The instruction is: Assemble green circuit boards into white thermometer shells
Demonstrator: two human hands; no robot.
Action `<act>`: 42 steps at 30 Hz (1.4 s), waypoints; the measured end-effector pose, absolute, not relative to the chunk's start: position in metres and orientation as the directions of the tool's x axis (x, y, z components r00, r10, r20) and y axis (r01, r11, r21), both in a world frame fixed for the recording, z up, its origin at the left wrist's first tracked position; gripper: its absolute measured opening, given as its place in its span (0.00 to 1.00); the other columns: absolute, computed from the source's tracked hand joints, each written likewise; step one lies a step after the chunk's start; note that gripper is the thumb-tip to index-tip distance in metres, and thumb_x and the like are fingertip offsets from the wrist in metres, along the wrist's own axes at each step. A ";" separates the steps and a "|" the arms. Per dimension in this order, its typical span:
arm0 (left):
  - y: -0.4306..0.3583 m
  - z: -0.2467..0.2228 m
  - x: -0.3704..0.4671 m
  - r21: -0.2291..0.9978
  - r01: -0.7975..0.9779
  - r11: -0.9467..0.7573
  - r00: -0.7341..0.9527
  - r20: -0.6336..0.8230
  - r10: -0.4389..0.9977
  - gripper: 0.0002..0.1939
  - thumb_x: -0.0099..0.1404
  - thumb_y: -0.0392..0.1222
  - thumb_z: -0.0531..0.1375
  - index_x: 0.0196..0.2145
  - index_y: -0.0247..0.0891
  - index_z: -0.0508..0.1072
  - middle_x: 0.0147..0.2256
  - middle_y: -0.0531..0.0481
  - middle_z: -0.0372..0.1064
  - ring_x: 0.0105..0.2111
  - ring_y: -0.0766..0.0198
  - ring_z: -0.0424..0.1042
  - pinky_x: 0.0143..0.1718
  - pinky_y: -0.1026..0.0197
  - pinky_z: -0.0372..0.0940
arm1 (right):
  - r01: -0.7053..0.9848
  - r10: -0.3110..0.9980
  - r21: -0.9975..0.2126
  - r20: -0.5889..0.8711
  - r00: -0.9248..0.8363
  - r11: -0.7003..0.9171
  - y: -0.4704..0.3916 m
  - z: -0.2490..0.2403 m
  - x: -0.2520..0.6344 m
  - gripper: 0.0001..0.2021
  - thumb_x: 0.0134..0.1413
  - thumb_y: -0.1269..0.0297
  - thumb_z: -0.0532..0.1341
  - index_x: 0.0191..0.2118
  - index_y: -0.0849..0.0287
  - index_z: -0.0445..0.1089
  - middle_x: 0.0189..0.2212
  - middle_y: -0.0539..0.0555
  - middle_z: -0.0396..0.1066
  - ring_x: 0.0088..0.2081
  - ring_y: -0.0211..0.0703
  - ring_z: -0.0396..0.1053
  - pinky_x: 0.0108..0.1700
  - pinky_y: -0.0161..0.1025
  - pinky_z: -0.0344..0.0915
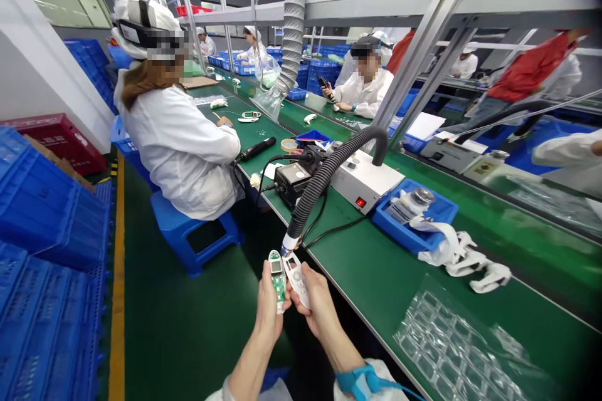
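My left hand is closed around a white device half with a green circuit board, a small screen near its top end. In my right hand is a white front cover with a display window and round button shapes. Both pieces are held upright side by side, their upper ends close together. Just above them is the white-and-blue tip of a black corrugated hose; whether it touches them I cannot tell. A blue wrist strap circles my right wrist.
The hose rises from a white box with a lit red switch. On the green bench are a blue tray, a white strip and a clear blister tray. A co-worker sits at left, near stacked blue crates.
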State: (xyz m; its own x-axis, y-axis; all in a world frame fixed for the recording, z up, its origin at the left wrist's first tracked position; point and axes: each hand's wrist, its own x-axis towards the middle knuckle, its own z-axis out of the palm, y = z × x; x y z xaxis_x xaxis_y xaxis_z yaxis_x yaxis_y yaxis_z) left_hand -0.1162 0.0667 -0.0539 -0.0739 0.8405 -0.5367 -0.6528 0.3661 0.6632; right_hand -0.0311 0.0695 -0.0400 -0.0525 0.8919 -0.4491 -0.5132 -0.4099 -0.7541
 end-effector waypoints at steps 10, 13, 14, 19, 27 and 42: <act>0.067 -0.049 -0.132 0.728 -0.605 0.323 -0.123 -0.486 0.865 0.26 0.55 0.64 0.59 0.27 0.34 0.69 0.17 0.56 0.62 0.14 0.73 0.59 0.13 0.72 0.48 | -0.476 0.896 -0.780 -0.443 -0.037 -0.406 0.066 -0.039 -0.042 0.27 0.42 0.40 0.64 0.34 0.64 0.69 0.16 0.51 0.68 0.12 0.31 0.56 0.11 0.26 0.37; 0.072 -0.047 -0.122 0.732 -0.580 0.357 -0.060 -0.475 0.878 0.25 0.56 0.63 0.60 0.28 0.34 0.69 0.19 0.55 0.63 0.14 0.73 0.58 0.12 0.72 0.47 | -0.479 0.895 -0.791 -0.445 0.021 -0.382 0.046 -0.035 -0.013 0.30 0.42 0.38 0.64 0.36 0.65 0.70 0.17 0.52 0.69 0.12 0.30 0.55 0.11 0.25 0.38; 0.073 -0.047 -0.120 0.730 -0.579 0.363 -0.046 -0.474 0.879 0.25 0.56 0.63 0.60 0.29 0.34 0.69 0.20 0.56 0.63 0.14 0.74 0.58 0.12 0.72 0.46 | -0.493 0.896 -0.786 -0.444 0.029 -0.374 0.038 -0.032 -0.004 0.30 0.43 0.38 0.64 0.36 0.66 0.70 0.18 0.53 0.69 0.13 0.30 0.56 0.11 0.25 0.40; 0.050 -0.045 -0.115 0.695 -0.592 0.408 0.026 -0.490 0.871 0.23 0.60 0.62 0.57 0.31 0.35 0.68 0.21 0.58 0.59 0.14 0.76 0.54 0.13 0.72 0.43 | -0.624 0.903 -0.695 -0.428 -0.042 -0.358 -0.013 -0.022 0.032 0.23 0.52 0.47 0.64 0.33 0.68 0.75 0.22 0.58 0.72 0.19 0.35 0.64 0.21 0.31 0.61; -0.009 -0.017 -0.092 0.618 -0.565 0.547 0.250 -0.503 0.827 0.23 0.64 0.59 0.54 0.34 0.33 0.71 0.28 0.52 0.65 0.16 0.76 0.55 0.14 0.70 0.46 | -0.784 0.891 -0.499 -0.430 -0.144 -0.368 -0.063 -0.023 0.044 0.18 0.54 0.54 0.65 0.42 0.63 0.77 0.38 0.61 0.76 0.37 0.46 0.73 0.39 0.38 0.69; -0.026 0.007 -0.068 0.548 -0.546 0.634 0.302 -0.577 0.759 0.22 0.62 0.56 0.58 0.40 0.32 0.73 0.31 0.50 0.68 0.18 0.75 0.60 0.15 0.71 0.54 | -0.793 0.942 -0.538 -0.308 -0.130 -0.285 -0.081 -0.022 0.054 0.17 0.56 0.51 0.63 0.38 0.62 0.77 0.33 0.59 0.77 0.32 0.44 0.73 0.38 0.39 0.68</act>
